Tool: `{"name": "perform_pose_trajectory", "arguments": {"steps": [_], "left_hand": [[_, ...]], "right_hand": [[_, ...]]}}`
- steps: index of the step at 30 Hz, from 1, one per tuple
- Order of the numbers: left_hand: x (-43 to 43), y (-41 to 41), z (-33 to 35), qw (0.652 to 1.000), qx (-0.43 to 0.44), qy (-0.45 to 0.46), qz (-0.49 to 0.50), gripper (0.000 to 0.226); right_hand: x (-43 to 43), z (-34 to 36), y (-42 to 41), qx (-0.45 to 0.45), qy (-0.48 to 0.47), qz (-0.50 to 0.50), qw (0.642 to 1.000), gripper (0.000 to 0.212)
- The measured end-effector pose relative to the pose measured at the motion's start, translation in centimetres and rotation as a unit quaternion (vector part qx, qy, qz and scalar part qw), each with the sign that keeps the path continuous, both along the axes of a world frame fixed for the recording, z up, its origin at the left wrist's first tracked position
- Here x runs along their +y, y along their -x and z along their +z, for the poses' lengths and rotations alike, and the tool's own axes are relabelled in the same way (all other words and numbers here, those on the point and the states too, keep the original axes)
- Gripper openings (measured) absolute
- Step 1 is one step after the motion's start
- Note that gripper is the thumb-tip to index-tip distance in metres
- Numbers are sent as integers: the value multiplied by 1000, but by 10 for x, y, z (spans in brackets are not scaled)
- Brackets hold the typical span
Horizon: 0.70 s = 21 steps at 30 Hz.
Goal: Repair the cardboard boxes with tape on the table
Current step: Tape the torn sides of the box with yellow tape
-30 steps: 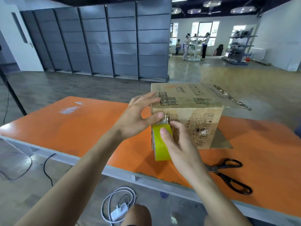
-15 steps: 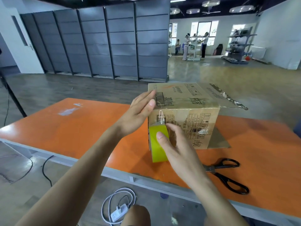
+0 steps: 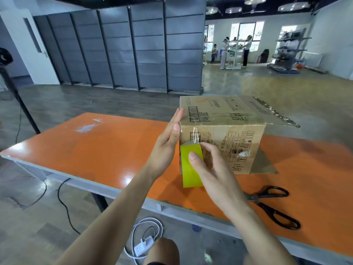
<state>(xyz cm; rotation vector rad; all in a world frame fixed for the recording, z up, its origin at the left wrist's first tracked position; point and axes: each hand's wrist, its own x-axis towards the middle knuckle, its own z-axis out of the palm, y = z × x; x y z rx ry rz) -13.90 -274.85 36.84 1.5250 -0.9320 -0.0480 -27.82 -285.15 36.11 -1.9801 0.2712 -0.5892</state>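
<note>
The cardboard box [image 3: 229, 119] sits on the bench [image 3: 114, 153]. The left hand [image 3: 168, 144], grip flat, braces its left corner. The right hand [image 3: 215, 169] grips the tape roll [image 3: 188, 173] against its front. Best pull down taut.

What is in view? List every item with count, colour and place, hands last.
cardboard box: one, brown, on the table, right flap open.
tape roll: one, yellow-green, at the box's near left corner.
scissors: one pair, black, on the table, right of the hands.
table: one, orange top.
charger with cable: one, white, on the floor below the table.
shelving panels: a row, grey, back left.
people: about three, far room at the back.
left hand: flat against the box's left side.
right hand: holds the tape roll.
</note>
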Motion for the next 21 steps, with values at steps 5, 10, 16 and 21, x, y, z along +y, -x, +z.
{"name": "perform_pose_trajectory", "arguments": {"steps": [5,10,16,21], "left_hand": [[4,6,-6,999,26,16,-15,51],[2,4,-2,998,16,61,19,39],[-9,20,-4,975,119,166,92,29],[-6,35,-2,979,80,105,156,33]], "right_hand": [[-1,-2,-1,2,3,7,1000,48],[-2,-4,-3,0,-15,6,1000,38],[-1,-4,-6,-1,-12,2,1000,33],[-2,-6,-5,-6,2,-9,1000,51]]}}
